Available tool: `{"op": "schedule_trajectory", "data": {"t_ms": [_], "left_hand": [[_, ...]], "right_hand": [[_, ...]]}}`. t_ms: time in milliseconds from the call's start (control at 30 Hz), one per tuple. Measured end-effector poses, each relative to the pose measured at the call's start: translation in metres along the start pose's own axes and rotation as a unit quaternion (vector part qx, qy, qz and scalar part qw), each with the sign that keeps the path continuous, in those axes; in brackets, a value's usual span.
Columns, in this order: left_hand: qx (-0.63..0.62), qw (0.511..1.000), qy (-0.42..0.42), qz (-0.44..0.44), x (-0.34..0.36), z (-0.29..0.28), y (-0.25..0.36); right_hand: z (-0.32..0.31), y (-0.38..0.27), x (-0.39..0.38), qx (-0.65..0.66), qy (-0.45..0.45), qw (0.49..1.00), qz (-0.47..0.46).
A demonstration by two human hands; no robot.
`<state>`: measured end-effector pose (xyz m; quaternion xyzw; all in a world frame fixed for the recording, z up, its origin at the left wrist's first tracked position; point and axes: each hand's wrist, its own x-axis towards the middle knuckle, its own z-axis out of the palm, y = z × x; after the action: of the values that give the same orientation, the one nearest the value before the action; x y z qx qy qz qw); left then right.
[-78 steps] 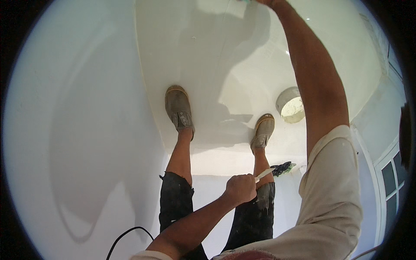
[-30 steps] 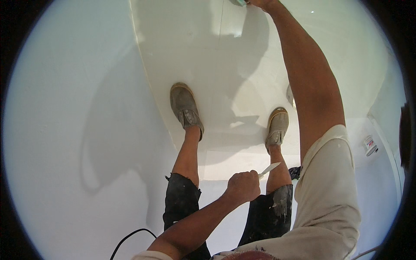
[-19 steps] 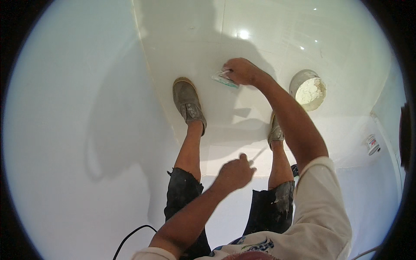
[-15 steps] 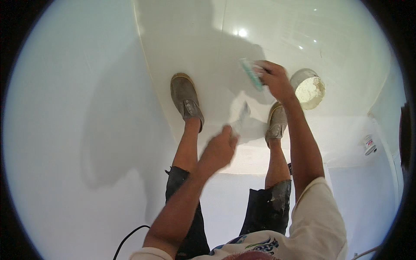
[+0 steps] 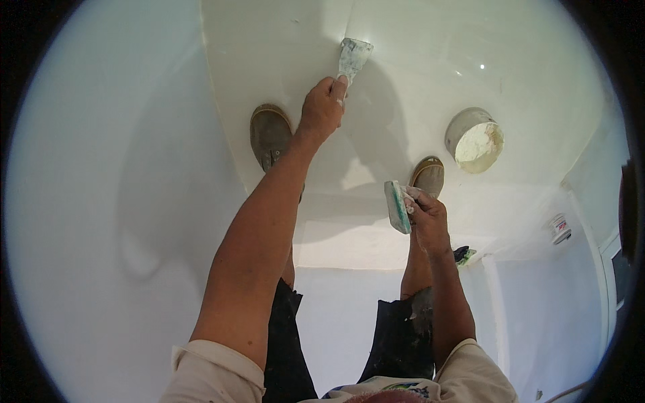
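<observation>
My left hand (image 5: 322, 113) is closed around the handle of a putty knife (image 5: 354, 56), arm stretched forward past my left shoe. The knife's wide blade, smeared with whitish paste, is at a thin seam in the glossy cream floor; whether it touches cannot be made out. Drawn back in front of my right shoe, my right hand (image 5: 430, 218) grips a small flat block (image 5: 397, 207), white with a teal layer, like a hand float. White paste coats those fingers. A round bucket (image 5: 474, 140) of thick off-white paste stands beyond and right of that hand, tilted in the view.
My shoes (image 5: 270, 134) stand apart on the cream floor (image 5: 403, 40). A pale wall (image 5: 87, 201) runs along the left. At the right lies a small white container (image 5: 560, 228). A dark-and-green item (image 5: 463, 255) shows beside my right leg.
My left hand has swung forward and away with the putty knife, up to the floor seam. My right hand has come back toward me with the block, away from beside the bucket.
</observation>
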<state>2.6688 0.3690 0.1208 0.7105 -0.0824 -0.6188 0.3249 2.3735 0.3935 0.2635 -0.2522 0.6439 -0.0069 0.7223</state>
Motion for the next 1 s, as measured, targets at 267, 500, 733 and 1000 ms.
{"op": "schedule_trajectory", "data": {"t_ms": [267, 500, 733, 1000], "left_hand": [[-0.016, 1.0, -0.007, 0.021, 0.017, 0.008, 0.012], [-0.047, 0.999, -0.012, -0.011, -0.004, 0.014, 0.004], [-0.089, 0.995, -0.021, 0.029, 0.033, 0.029, 0.034], [-0.099, 0.995, -0.01, -0.019, 0.047, 0.032, 0.051]], "right_hand": [[-0.021, 0.014, 0.0, 0.027, 0.001, 0.999, 0.029], [-0.027, 0.025, -0.004, 0.017, 0.027, 0.999, 0.021], [-0.032, 0.012, 0.006, 0.037, 0.019, 0.999, 0.028], [-0.036, 0.006, 0.013, 0.064, 0.008, 0.997, 0.03]]}}
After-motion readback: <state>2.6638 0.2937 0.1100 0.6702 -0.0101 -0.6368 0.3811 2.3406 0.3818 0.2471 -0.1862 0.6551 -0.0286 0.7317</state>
